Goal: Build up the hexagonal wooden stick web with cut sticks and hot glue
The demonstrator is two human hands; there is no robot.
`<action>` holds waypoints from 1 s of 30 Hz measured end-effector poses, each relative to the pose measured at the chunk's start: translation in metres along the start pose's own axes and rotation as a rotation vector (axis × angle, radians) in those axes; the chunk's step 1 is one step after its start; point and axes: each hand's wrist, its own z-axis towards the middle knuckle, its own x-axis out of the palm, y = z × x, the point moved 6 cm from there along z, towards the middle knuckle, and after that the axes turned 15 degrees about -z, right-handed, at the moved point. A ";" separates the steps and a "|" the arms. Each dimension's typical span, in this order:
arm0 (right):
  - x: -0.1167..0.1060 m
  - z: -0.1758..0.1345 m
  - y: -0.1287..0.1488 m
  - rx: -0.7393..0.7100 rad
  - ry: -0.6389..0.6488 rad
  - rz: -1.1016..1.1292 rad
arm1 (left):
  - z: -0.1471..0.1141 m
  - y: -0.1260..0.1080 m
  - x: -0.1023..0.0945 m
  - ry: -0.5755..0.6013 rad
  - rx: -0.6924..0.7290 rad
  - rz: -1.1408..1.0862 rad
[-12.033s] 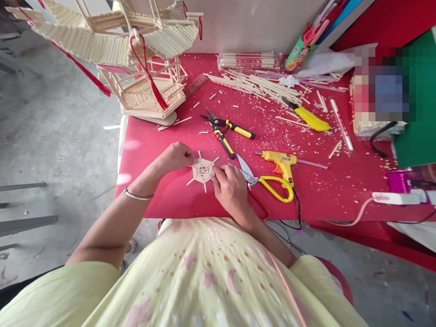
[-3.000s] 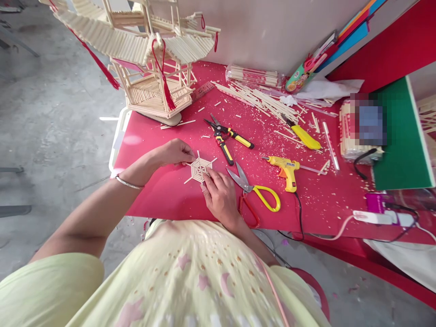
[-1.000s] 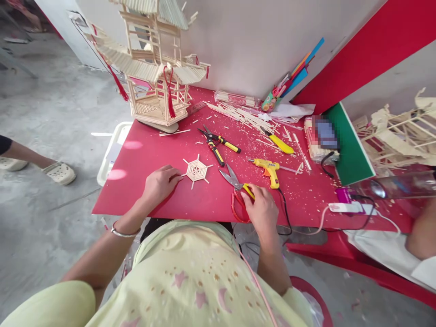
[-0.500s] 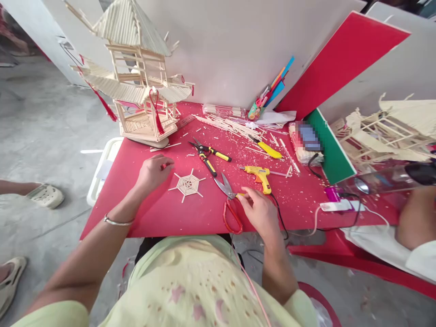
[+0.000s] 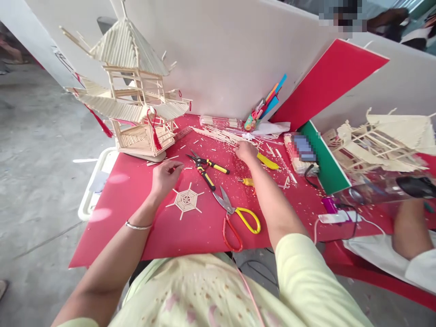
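Observation:
My left hand [image 5: 165,178] hovers over the red table, fingers curled and pinched together; anything between the fingertips is too small to make out. Just in front of it lies a six-spoked wheel of thin wooden sticks [image 5: 186,201]. Out at the pile of loose wooden sticks [image 5: 220,135], my right hand [image 5: 246,151] is closed with its fingertips hidden, beside a yellow utility knife [image 5: 267,161]. Scissors [image 5: 229,210] with one red and one yellow handle rest partly open on the table. Black-and-yellow pliers [image 5: 206,170] lie between my hands. My right forearm partly covers a yellow glue gun [image 5: 247,181].
A stick-built pavilion model [image 5: 136,104] with red tassels stands back left. A pen cup [image 5: 251,121] is near the wall. To the right are a green board [image 5: 329,159], another stick model [image 5: 378,145], a clear bottle [image 5: 378,185], a power strip [image 5: 335,218] and a person's arm [image 5: 410,227].
My right hand has left the scissors' yellow handle and reached forward to the stick pile. My left hand stays pinched near the wheel. The view has shifted slightly.

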 end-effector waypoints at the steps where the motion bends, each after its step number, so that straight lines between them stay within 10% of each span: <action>1: 0.002 0.013 0.000 0.017 0.008 -0.002 | -0.002 0.000 -0.001 0.003 -0.002 0.003; 9: 0.003 0.034 -0.001 0.036 0.052 0.035 | -0.008 -0.006 -0.002 0.006 -0.124 -0.132; 15: -0.018 -0.088 0.008 -0.183 -0.114 0.368 | -0.020 -0.015 0.021 0.115 -0.331 -0.514; 21: 0.015 -0.239 0.078 -0.374 -0.096 0.717 | -0.054 -0.051 0.029 0.051 -0.355 -0.917; 30: 0.025 -0.260 0.049 -0.362 -0.200 0.388 | -0.088 -0.046 -0.039 -0.039 -0.282 -0.384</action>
